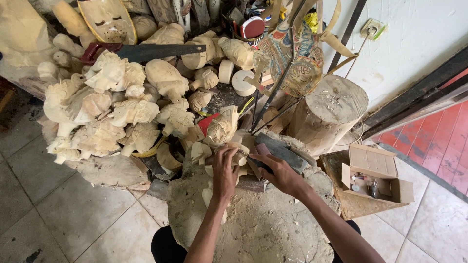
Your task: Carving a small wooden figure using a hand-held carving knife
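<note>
1. The landmark is the big sawdust-covered stump (263,224) in the lower middle of the view; the person sits at its near edge and both forearms reach over it
2. The left hand (225,170) is closed around a pale wooden carving (220,130) that stands at the stump's far edge, the fingers curled over its lower part
3. The right hand (279,173), just right of the left one over the same far edge, grips a dark, flat-headed tool (280,148); the head lies touching or just beside the carving, though which I cannot tell
4. Pale wood offcuts (201,152) lie around the carving on the stump's far-left part
5. Beyond the stump to the left, a heap of unfinished pale carvings (122,104) lies piled, pieces touching one another
6. A handsaw (146,51) with a red handle lies across the top of that heap, well apart from the stump
7. A carved wooden mask (108,19) leans behind the saw, at the far-left top
8. Right of the stump's far edge stands a shorter upright log (329,109) with a chipped top
9. A painted flat figure (292,58) on rods leans behind that log
10. To the right of the stump, an open cardboard box (373,173) holding small items sits on a wooden slab
11. Grey tiles (58,204) cover the floor left of the stump
</note>
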